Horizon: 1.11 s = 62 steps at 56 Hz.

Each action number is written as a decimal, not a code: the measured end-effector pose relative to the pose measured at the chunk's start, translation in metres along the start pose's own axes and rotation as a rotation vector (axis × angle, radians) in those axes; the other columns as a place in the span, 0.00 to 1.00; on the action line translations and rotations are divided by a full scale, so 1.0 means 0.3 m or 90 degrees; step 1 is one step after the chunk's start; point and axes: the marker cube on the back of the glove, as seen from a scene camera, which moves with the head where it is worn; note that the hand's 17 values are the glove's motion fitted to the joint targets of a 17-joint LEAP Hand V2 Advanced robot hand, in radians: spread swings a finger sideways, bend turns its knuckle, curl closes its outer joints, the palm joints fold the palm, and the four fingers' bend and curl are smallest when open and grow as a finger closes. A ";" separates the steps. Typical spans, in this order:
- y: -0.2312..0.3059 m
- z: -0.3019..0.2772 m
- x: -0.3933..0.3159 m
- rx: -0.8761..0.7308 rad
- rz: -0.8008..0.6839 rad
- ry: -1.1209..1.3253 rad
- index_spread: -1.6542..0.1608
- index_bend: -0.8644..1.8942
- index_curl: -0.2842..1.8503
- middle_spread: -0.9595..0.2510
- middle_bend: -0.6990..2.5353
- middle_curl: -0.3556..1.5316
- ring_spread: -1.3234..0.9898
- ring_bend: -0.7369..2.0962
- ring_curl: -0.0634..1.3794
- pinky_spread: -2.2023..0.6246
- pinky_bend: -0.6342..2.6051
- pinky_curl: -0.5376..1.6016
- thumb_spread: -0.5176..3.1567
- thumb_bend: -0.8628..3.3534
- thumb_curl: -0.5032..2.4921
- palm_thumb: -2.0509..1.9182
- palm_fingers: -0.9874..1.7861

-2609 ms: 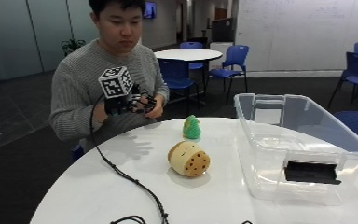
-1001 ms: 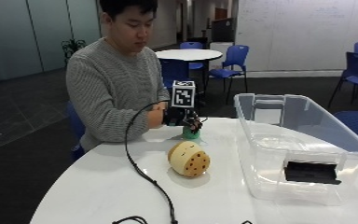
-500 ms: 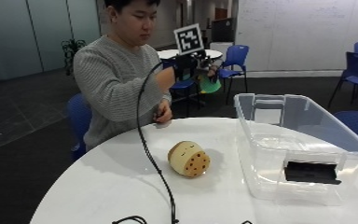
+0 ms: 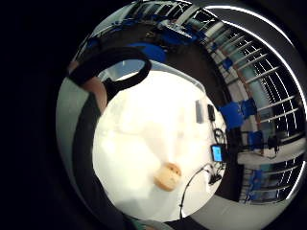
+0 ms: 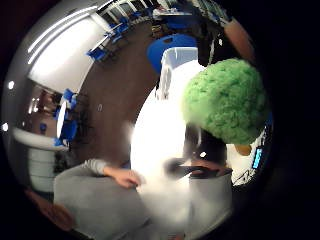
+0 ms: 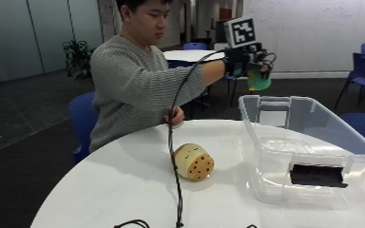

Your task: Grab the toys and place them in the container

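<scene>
While the gloved right hand (image 6: 244,61) hangs high in the air, its fingers are curled round the green toy (image 6: 258,80), which dangles just under the glove; in the thumb-side palm view that fuzzy green toy (image 5: 227,100) fills the space right by the palm. The toy's long axis looks close to upright, narrow end up in the fingers, though that is hard to be sure of. Here's the key relation: the toy sits above the far rim of the clear container (image 6: 360,147), at the corner nearest the person, with open air between toy and rim. By my read the toy is over the wall, or only barely inside it, so a small carry further over the open top seems needed before letting go.

The container stands along the right edge of the round white table (image 6: 106,190), wide open on top, a dark flat item (image 6: 318,175) lying at its near end. Plenty of room inside. The second toy, a tan round toy (image 6: 193,161) with dark dots, rests near the table's middle, well apart from the container's left wall. The bare hand (image 6: 175,115) rests at the far edge.
</scene>
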 end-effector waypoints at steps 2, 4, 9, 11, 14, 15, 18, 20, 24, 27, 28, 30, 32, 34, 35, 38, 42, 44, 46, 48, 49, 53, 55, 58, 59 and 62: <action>-0.079 0.022 -0.024 -0.015 0.071 -0.037 0.71 0.37 0.25 0.52 0.33 0.47 0.39 0.61 0.33 0.64 0.49 0.42 0.51 0.21 0.33 0.64 0.64; -0.145 0.047 -0.048 -0.031 0.103 -0.065 0.71 0.37 0.25 0.52 0.33 0.47 0.39 0.61 0.33 0.64 0.49 0.42 0.51 0.21 0.33 0.65 0.64; -0.231 0.108 -0.053 -0.058 0.016 -0.065 0.71 0.37 0.25 0.51 0.32 0.47 0.39 0.61 0.33 0.64 0.49 0.42 0.52 0.21 0.33 0.65 0.64; -0.264 0.121 -0.062 -0.063 0.013 -0.086 0.71 0.36 0.25 0.51 0.32 0.47 0.39 0.61 0.33 0.64 0.49 0.42 0.52 0.21 0.33 0.65 0.64; -0.301 0.139 -0.061 -0.068 0.014 -0.095 0.71 0.37 0.25 0.51 0.32 0.48 0.39 0.61 0.33 0.64 0.49 0.42 0.52 0.20 0.33 0.65 0.64; -0.310 0.143 -0.062 -0.069 0.017 -0.096 0.71 0.37 0.25 0.51 0.32 0.48 0.39 0.61 0.33 0.64 0.49 0.42 0.52 0.20 0.33 0.65 0.64; -0.329 0.160 -0.064 -0.073 0.023 -0.099 0.71 0.37 0.25 0.51 0.32 0.48 0.39 0.61 0.33 0.64 0.49 0.42 0.52 0.20 0.33 0.65 0.64; -0.331 0.174 -0.058 -0.081 0.019 -0.098 0.71 0.37 0.25 0.51 0.31 0.48 0.39 0.61 0.33 0.64 0.49 0.42 0.52 0.20 0.33 0.65 0.64; -0.320 0.212 -0.042 -0.109 0.007 -0.080 0.71 0.37 0.25 0.51 0.31 0.49 0.39 0.61 0.33 0.64 0.49 0.42 0.52 0.20 0.33 0.65 0.63; -0.313 0.243 -0.038 -0.133 0.021 -0.065 0.70 0.37 0.25 0.51 0.31 0.49 0.39 0.60 0.33 0.64 0.48 0.42 0.52 0.20 0.33 0.65 0.61; -0.309 0.253 -0.035 -0.142 0.024 -0.063 0.70 0.37 0.25 0.51 0.31 0.49 0.39 0.59 0.33 0.65 0.48 0.42 0.52 0.20 0.33 0.64 0.59; -0.297 0.272 -0.029 -0.161 0.019 -0.067 0.70 0.37 0.26 0.51 0.31 0.49 0.39 0.58 0.33 0.66 0.47 0.42 0.53 0.20 0.33 0.64 0.52; -0.285 0.288 -0.029 -0.177 0.013 -0.081 0.70 0.38 0.27 0.51 0.30 0.49 0.39 0.57 0.33 0.67 0.47 0.43 0.53 0.20 0.32 0.63 0.48; -0.275 0.299 -0.032 -0.188 0.012 -0.095 0.70 0.38 0.27 0.52 0.27 0.48 0.40 0.55 0.32 0.68 0.48 0.43 0.53 0.20 0.32 0.62 0.44; -0.270 0.303 -0.033 -0.191 0.012 -0.098 0.70 0.38 0.27 0.52 0.26 0.47 0.40 0.54 0.31 0.69 0.48 0.43 0.53 0.20 0.32 0.62 0.43; -0.258 0.309 -0.032 -0.197 0.022 -0.096 0.70 0.37 0.27 0.54 0.25 0.45 0.41 0.53 0.30 0.71 0.50 0.43 0.53 0.20 0.31 0.60 0.40; -0.245 0.307 -0.018 -0.198 0.081 -0.070 0.70 0.38 0.27 0.55 0.25 0.44 0.42 0.53 0.29 0.72 0.51 0.43 0.53 0.20 0.30 0.59 0.38; -0.231 0.297 -0.018 -0.193 0.056 -0.083 0.70 0.38 0.28 0.56 0.26 0.43 0.42 0.53 0.29 0.73 0.51 0.43 0.53 0.20 0.30 0.59 0.38; -0.215 0.284 -0.020 -0.188 0.025 -0.101 0.70 0.38 0.28 0.57 0.26 0.42 0.43 0.53 0.28 0.73 0.52 0.43 0.53 0.20 0.30 0.58 0.38; -0.201 0.274 -0.021 -0.185 0.015 -0.108 0.70 0.38 0.28 0.57 0.26 0.42 0.43 0.53 0.28 0.74 0.52 0.43 0.53 0.20 0.30 0.58 0.38; -0.194 0.269 -0.020 -0.183 0.013 -0.109 0.70 0.38 0.28 0.57 0.26 0.41 0.43 0.53 0.28 0.74 0.52 0.43 0.53 0.20 0.30 0.58 0.37; -0.163 0.246 -0.017 -0.179 0.026 -0.116 0.70 0.39 0.29 0.58 0.27 0.41 0.43 0.53 0.28 0.75 0.52 0.42 0.53 0.20 0.29 0.57 0.37; -0.142 0.229 -0.014 -0.178 0.045 -0.126 0.70 0.39 0.29 0.58 0.27 0.41 0.44 0.52 0.28 0.75 0.51 0.42 0.53 0.20 0.29 0.56 0.37; -0.091 0.203 0.021 -0.172 0.062 -0.119 0.70 0.39 0.30 0.59 0.27 0.40 0.44 0.52 0.28 0.76 0.51 0.42 0.53 0.20 0.28 0.55 0.37; -0.069 0.197 0.044 -0.172 0.073 -0.100 0.70 0.39 0.30 0.59 0.27 0.40 0.44 0.51 0.27 0.76 0.51 0.42 0.53 0.20 0.28 0.54 0.36; 0.008 0.173 0.122 -0.170 0.099 -0.055 0.70 0.40 0.31 0.59 0.27 0.40 0.45 0.50 0.27 0.76 0.51 0.42 0.53 0.20 0.27 0.53 0.36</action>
